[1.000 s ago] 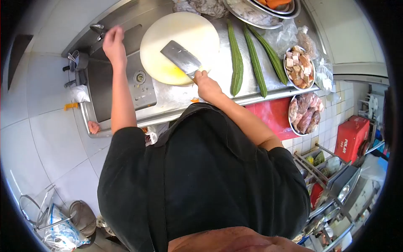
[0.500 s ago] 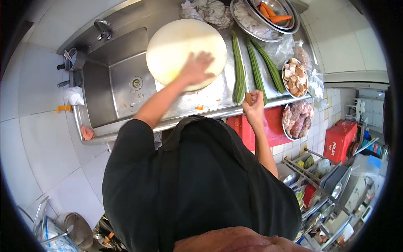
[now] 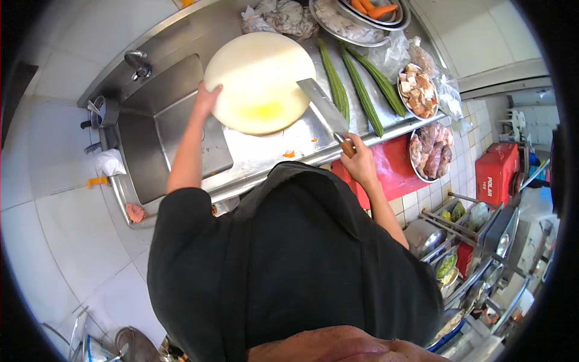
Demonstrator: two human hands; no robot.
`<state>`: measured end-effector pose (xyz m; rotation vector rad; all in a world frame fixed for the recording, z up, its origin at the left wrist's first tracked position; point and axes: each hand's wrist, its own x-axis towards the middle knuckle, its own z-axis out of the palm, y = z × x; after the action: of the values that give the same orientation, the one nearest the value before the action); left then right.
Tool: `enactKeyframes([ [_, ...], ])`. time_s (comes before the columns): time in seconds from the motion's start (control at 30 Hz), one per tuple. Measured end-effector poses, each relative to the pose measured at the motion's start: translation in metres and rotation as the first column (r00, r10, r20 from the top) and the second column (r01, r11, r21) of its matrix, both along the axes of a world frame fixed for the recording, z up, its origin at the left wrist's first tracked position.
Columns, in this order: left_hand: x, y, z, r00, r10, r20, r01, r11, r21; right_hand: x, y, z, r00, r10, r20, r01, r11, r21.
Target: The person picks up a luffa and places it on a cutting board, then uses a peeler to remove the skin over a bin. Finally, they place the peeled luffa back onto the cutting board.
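Note:
A thick, round, cream-coloured chopping board [image 3: 259,78] lies on the steel counter beside the sink. My left hand [image 3: 208,99] grips its left rim, some fingers hidden by the edge. In my right hand [image 3: 360,160] is the wooden handle of a cleaver [image 3: 325,107], fingers wrapped round it. The cleaver's broad blade points up and left, its tip overlapping the board's right edge. To the right of the board lie three long, ridged green gourds [image 3: 363,90], the nearest one partly behind the blade.
The steel sink [image 3: 193,139] is at left, under a tap [image 3: 139,65]. Bowls with carrots [image 3: 377,9] stand at the back. Right are a bowl of cut pieces [image 3: 419,93] and a bowl of raw meat [image 3: 431,154]. Orange scraps [image 3: 288,154] lie near the counter's front edge.
My left hand has moved from the board's surface to its left rim. My right hand has turned the cleaver, so the blade's flat now shows near the board. The whole view has shifted slightly.

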<state>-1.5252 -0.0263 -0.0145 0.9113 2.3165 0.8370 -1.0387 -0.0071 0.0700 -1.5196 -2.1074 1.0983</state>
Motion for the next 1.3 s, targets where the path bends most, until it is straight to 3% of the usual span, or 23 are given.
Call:
enactKeyframes([
  [0.07,0.021,-0.001,-0.048,0.997,0.072,0.006,-0.069,0.922,0.381,-0.004,0.009,-0.007,0.999,0.029,0.027,-0.029,1.0,0.0],
  [0.17,0.033,-0.006,-0.039,0.989,0.126,0.07,-0.142,0.942,0.304,-0.007,0.013,-0.013,0.996,0.006,-0.088,-0.006,1.0,-0.003],
  [0.27,0.037,-0.014,-0.049,0.995,0.098,-0.005,-0.091,0.948,0.305,-0.003,0.018,-0.01,0.979,-0.055,-0.195,0.046,0.998,-0.048],
  [0.3,0.047,-0.015,-0.04,0.99,0.132,-0.058,-0.117,0.969,0.217,0.001,0.017,-0.008,0.968,-0.085,-0.236,0.069,0.995,-0.075],
  [0.37,0.066,-0.018,-0.016,0.967,0.188,-0.173,-0.186,0.982,0.031,0.015,0.014,0.001,0.938,-0.13,-0.321,0.133,0.991,-0.015],
  [0.4,0.082,-0.016,-0.001,0.908,0.121,-0.401,-0.118,0.992,0.031,0.023,0.015,0.004,0.921,-0.142,-0.362,0.158,0.987,0.016],
  [0.47,0.125,-0.004,0.025,0.627,-0.012,-0.779,0.008,1.0,-0.009,0.047,0.015,0.004,0.89,-0.18,-0.419,0.24,0.966,0.095],
  [0.53,0.181,0.031,0.023,0.951,-0.011,-0.308,0.146,0.896,0.419,0.074,0.026,0.009,0.86,-0.229,-0.456,0.303,0.948,0.095],
  [0.57,0.216,0.05,0.017,0.979,-0.176,0.106,0.102,0.863,0.495,0.085,0.035,0.006,0.8,-0.278,-0.532,0.335,0.942,0.011],
  [0.6,0.25,0.068,0.028,0.916,-0.337,0.216,0.232,0.887,0.399,0.096,0.044,0.001,0.731,-0.33,-0.597,0.358,0.931,-0.077],
  [0.63,0.276,0.093,0.009,0.867,-0.454,0.207,0.356,0.853,0.381,0.109,0.049,-0.001,0.713,-0.362,-0.601,0.381,0.919,-0.103],
  [0.7,0.325,0.134,0.005,0.877,-0.367,0.311,0.322,0.928,0.187,0.125,0.059,-0.003,0.704,-0.459,-0.542,0.458,0.877,-0.147],
  [0.73,0.333,0.158,-0.001,0.899,-0.364,0.243,0.376,0.926,-0.004,0.132,0.061,-0.003,0.7,-0.497,-0.514,0.469,0.862,-0.195],
  [0.8,0.355,0.183,-0.016,0.978,-0.206,0.039,0.21,0.961,-0.182,0.143,0.06,-0.009,0.712,-0.518,-0.474,0.469,0.853,-0.229],
  [0.9,0.364,0.194,-0.037,0.974,-0.224,0.027,0.225,0.962,-0.152,0.155,0.058,-0.019,0.721,-0.539,-0.435,0.451,0.842,-0.296],
  [1.03,0.356,0.193,-0.036,0.974,-0.157,0.162,0.184,0.968,-0.169,0.167,0.066,-0.038,0.737,-0.504,-0.45,0.374,0.859,-0.349],
  [1.07,0.354,0.189,-0.037,0.979,-0.171,0.108,0.186,0.973,-0.14,0.169,0.071,-0.041,0.736,-0.493,-0.463,0.356,0.864,-0.355],
  [1.13,0.363,0.181,-0.026,0.935,-0.234,-0.268,0.197,0.968,-0.156,0.17,0.083,-0.036,0.74,-0.486,-0.465,0.348,0.868,-0.354],
  [1.17,0.37,0.179,-0.023,0.816,-0.245,-0.523,0.25,0.966,-0.063,0.172,0.09,-0.034,0.75,-0.472,-0.464,0.346,0.877,-0.333],
  [1.27,0.395,0.202,-0.006,0.907,-0.374,-0.193,0.379,0.925,-0.01,0.181,0.106,-0.03,0.761,-0.433,-0.482,0.336,0.9,-0.277],
  [1.3,0.406,0.209,0.008,0.935,-0.352,0.047,0.353,0.935,-0.042,0.183,0.109,-0.028,0.756,-0.433,-0.491,0.339,0.901,-0.273],
])
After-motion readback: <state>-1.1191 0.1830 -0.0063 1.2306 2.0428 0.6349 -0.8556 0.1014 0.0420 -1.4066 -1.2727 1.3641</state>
